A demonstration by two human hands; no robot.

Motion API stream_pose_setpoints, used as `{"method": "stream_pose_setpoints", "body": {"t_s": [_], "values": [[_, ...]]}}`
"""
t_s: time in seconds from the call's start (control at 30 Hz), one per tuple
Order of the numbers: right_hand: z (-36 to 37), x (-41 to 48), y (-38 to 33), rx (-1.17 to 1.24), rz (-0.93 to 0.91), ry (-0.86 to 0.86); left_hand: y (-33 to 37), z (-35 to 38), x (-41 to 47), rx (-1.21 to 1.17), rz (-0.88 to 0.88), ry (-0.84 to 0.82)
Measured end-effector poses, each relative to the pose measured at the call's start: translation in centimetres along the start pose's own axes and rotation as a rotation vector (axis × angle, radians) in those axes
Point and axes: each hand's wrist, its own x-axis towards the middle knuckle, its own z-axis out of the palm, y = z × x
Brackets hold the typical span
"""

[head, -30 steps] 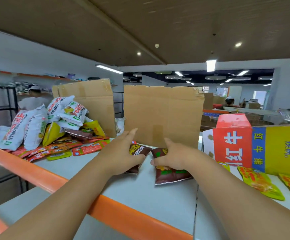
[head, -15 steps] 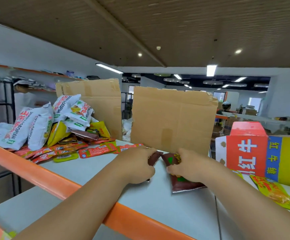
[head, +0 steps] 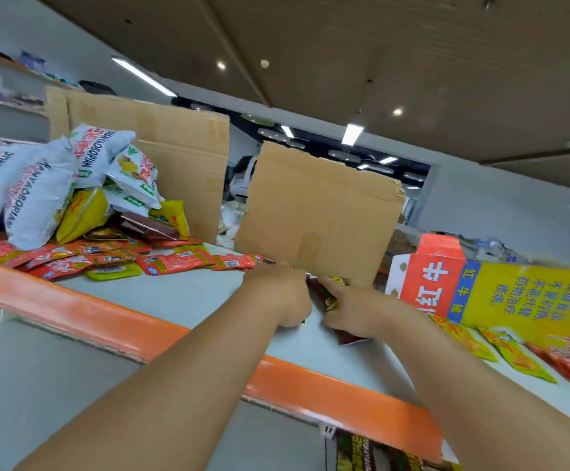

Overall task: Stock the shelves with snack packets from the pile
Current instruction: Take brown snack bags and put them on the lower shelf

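Both bare arms are reaching in from 6 o'clock and meeting just past the centre of the pale grey shelf board (head: 181,297), behind its orange front rail (head: 107,321). The left hand (head: 280,294) is showing its back with the fingers curled under. I cannot tell whether it is gripping anything, since the knuckles are hiding what is below.

Just beside it, at its 3 o'clock, the right hand (head: 355,311) is lying over a flat dark maroon snack packet with yellow print (head: 326,295). The thumb and forefinger are closing on the packet's upper part, and one lower corner is sticking out beneath the palm. The packet is lying on the shelf board, touching the foot of a torn brown cardboard sheet (head: 317,219) that is standing upright at 12 o'clock.

At 9 to 10 o'clock the pile of snack packets (head: 39,198) is sitting well apart from the hands. In it, puffy white bags with red lettering are leaning on yellow pouches, and flat red sachets are spreading out along the board toward the left hand. A second, larger brown cardboard sheet (head: 181,154) is standing behind the pile.

At 3 o'clock a red, blue and yellow printed carton (head: 497,297) is lying on its side, with flat yellow packets (head: 514,355) lying in front of it at 4 o'clock.
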Motion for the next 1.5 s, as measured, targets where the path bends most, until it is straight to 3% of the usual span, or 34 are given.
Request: {"method": "stream_pose_setpoints", "body": {"t_s": [0.27,0.4,0.53,0.87,1.1,1.3,1.5], "values": [[-1.6,-7.0,1.2,0.386,0.041,0.345,1.3,-1.9,-3.2,-0.206,0.14,0.216],[-1.9,-13.8,4.0,0.421,0.067,0.521,4.8,-2.8,-7.0,-0.38,0.314,0.398],[-1.3,-20.4,7.1,0.446,0.078,0.544,8.6,-1.9,-10.5,-0.403,0.444,0.448],[3.0,-32.1,15.0,0.433,0.161,0.613,18.5,2.0,-17.5,-0.493,0.575,0.345],[9.4,-40.6,20.8,0.478,0.164,0.535,25.5,7.8,-23.9,-0.568,0.558,0.196],[16.8,-42.4,24.6,0.593,0.159,0.373,28.2,14.9,-27.3,-0.543,0.414,-0.002],[23.0,-39.2,24.1,0.666,0.129,0.22,26.7,20.6,-27.8,-0.505,0.223,-0.087]]}}
